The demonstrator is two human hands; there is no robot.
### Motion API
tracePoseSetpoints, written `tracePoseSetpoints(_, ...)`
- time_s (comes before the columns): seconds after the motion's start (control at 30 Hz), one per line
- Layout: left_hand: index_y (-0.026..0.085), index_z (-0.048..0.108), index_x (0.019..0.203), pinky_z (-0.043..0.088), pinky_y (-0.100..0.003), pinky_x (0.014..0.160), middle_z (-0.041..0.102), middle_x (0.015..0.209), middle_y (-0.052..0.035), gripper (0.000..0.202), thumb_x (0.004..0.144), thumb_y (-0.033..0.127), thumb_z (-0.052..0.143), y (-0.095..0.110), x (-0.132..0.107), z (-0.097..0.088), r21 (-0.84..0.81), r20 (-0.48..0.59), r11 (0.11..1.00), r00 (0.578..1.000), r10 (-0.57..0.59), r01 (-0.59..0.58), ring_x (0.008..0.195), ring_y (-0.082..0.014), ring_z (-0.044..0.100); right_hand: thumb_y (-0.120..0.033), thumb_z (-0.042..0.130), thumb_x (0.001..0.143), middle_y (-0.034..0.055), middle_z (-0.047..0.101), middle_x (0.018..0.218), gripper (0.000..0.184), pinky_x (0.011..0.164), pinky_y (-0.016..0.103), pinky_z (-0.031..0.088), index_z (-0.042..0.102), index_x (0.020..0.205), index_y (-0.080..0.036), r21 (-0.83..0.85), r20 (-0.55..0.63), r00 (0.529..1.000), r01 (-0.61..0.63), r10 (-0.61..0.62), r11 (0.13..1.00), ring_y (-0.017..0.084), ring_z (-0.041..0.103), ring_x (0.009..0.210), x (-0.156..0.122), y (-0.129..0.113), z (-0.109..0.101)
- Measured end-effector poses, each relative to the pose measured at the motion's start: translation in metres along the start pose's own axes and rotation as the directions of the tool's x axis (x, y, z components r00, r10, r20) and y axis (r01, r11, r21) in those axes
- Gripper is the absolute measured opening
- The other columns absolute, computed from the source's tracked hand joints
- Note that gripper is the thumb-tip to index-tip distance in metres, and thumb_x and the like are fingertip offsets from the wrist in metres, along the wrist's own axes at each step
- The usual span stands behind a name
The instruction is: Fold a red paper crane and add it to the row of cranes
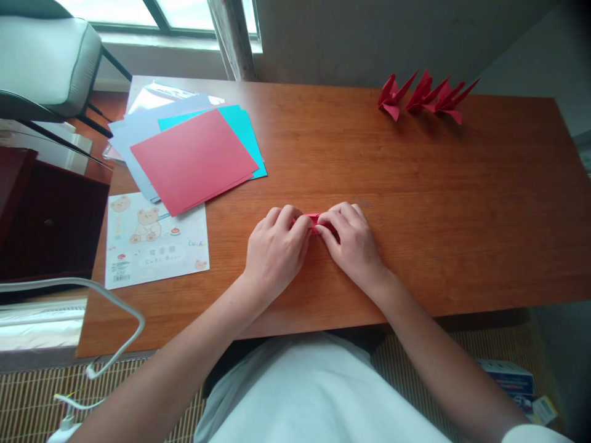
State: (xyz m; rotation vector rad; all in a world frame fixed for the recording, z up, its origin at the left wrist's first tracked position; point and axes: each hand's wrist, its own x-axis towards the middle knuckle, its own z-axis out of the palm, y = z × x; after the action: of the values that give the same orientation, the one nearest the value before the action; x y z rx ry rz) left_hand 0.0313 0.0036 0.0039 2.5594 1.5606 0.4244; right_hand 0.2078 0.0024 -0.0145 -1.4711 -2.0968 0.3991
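Note:
Between my two hands is a small piece of folded red paper (313,218), low over the brown table (351,160). My left hand (279,243) pinches its left end, fingers curled over it. On the other end, the thumb and fingers of my right hand (349,240) are closed. Most of the paper is hidden behind my fingers, so its exact folded shape cannot be made out. Three red paper cranes (446,98) stand in a row near the table's far edge, to the right.
Left of my hands lies a fanned stack of red paper (194,160), turquoise paper (247,138) and pale blue sheets (127,138). A bear-printed sheet (157,246) lies nearer me. A white cable (124,304) loops at the table's left corner. A chair (46,61) stands beyond.

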Motion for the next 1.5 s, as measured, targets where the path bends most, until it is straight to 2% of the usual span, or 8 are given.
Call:
tracePoseSetpoints(0.3, 0.023, 0.066, 0.1, 0.047, -0.037, 0.074, 0.066, 0.104, -0.0076, 0.018, 0.088, 0.015, 0.056, -0.008, -0.007, -0.001, 0.013, -0.064, 0.995, 0.993, -0.101, 0.102, 0.094, -0.0268, 0.057, -0.021, 0.059, 0.097, 0.0064, 0.062, 0.092, 0.008, 0.083, 0.038, 0.046, 0.062, 0.09, -0.022, 0.026, -0.023, 1.0, 0.0, 0.0, 1.0, 0.024, 0.054, 0.088, -0.001, 0.002, 0.001)
tracePoseSetpoints(0.43, 0.022, 0.067, 0.109, 0.048, -0.039, 0.08, 0.067, 0.11, -0.0093, 0.027, 0.087, 0.011, 0.056, -0.01, -0.013, -0.003, 0.009, -0.163, 0.993, 0.98, -0.116, 0.119, 0.099, -0.028, 0.058, -0.02, 0.059, 0.096, 0.0064, 0.062, 0.092, 0.008, 0.084, 0.038, 0.047, 0.062, 0.089, -0.022, 0.019, -0.035, 0.999, 0.015, -0.014, 1.0, 0.024, 0.055, 0.089, 0.0, 0.001, 0.001)
tracePoseSetpoints(0.6, 0.02, 0.065, 0.122, 0.048, -0.042, 0.087, 0.067, 0.121, -0.0116, 0.036, 0.091, 0.009, 0.052, -0.003, -0.021, -0.004, 0.02, -0.203, 0.994, 0.973, 0.113, -0.111, 0.104, -0.0282, 0.059, -0.017, 0.06, 0.095, 0.0052, 0.062, 0.093, 0.006, 0.083, 0.036, 0.05, 0.062, 0.098, -0.022, 0.115, -0.078, 0.997, 0.003, 0.006, 0.993, 0.022, 0.059, 0.088, -0.002, 0.001, -0.003)
tracePoseSetpoints(0.7, 0.018, 0.064, 0.125, 0.051, -0.041, 0.087, 0.067, 0.126, -0.0119, 0.037, 0.093, 0.009, 0.05, 0.002, -0.022, -0.004, 0.012, -0.149, 0.982, 0.971, 0.187, -0.188, 0.106, -0.0281, 0.06, -0.015, 0.059, 0.095, 0.007, 0.062, 0.1, 0.025, 0.084, 0.036, 0.052, 0.06, 0.119, -0.021, 0.092, -0.082, 0.997, 0.015, -0.008, 0.996, 0.023, 0.059, 0.091, -0.002, 0.001, -0.005)
tracePoseSetpoints(1.0, 0.02, 0.068, 0.105, 0.052, -0.031, 0.075, 0.069, 0.105, -0.006, 0.018, 0.095, 0.015, 0.054, -0.008, -0.025, -0.005, -0.149, -0.188, 0.989, 0.981, -0.052, 0.024, 0.087, -0.0199, 0.065, -0.015, 0.057, 0.095, 0.0127, 0.063, 0.113, 0.019, 0.092, 0.044, 0.05, 0.068, 0.11, -0.019, -0.138, -0.053, 0.992, 0.104, -0.112, 0.985, 0.028, 0.053, 0.103, -0.001, -0.008, -0.009)
tracePoseSetpoints(1.2, 0.022, 0.066, 0.1, 0.049, -0.031, 0.072, 0.069, 0.1, -0.0047, 0.014, 0.098, 0.023, 0.053, -0.005, -0.025, -0.002, -0.113, -0.153, 0.993, 0.988, -0.036, 0.019, 0.088, -0.0206, 0.064, -0.016, 0.061, 0.093, 0.0071, 0.067, 0.095, 0.006, 0.085, 0.04, 0.05, 0.063, 0.094, -0.022, 0.028, -0.02, 0.999, 0.049, -0.049, 0.998, 0.025, 0.057, 0.093, 0.0, -0.007, -0.007)
tracePoseSetpoints(1.33, 0.021, 0.062, 0.094, 0.048, -0.031, 0.071, 0.069, 0.092, -0.0043, 0.007, 0.095, 0.026, 0.057, -0.006, -0.024, 0.0, -0.124, -0.132, 0.991, 0.989, -0.066, 0.05, 0.084, -0.021, 0.064, -0.013, 0.063, 0.089, 0.0029, 0.065, 0.088, 0.011, 0.074, 0.034, 0.05, 0.058, 0.091, -0.023, 0.2, 0.0, 0.999, -0.033, 0.034, 0.979, 0.02, 0.06, 0.081, -0.001, -0.01, -0.008)
tracePoseSetpoints(1.5, 0.021, 0.056, 0.096, 0.045, -0.027, 0.062, 0.065, 0.088, -0.0015, 0.015, 0.092, 0.034, 0.063, -0.005, -0.024, -0.004, -0.423, -0.163, 0.884, 0.942, -0.292, 0.201, 0.07, -0.0152, 0.062, -0.022, 0.069, 0.086, 0.0, 0.065, 0.085, 0.011, 0.065, 0.03, 0.052, 0.059, 0.09, -0.024, 0.545, -0.012, 0.973, -0.187, 0.231, 0.817, 0.016, 0.062, 0.072, -0.003, -0.015, -0.004)
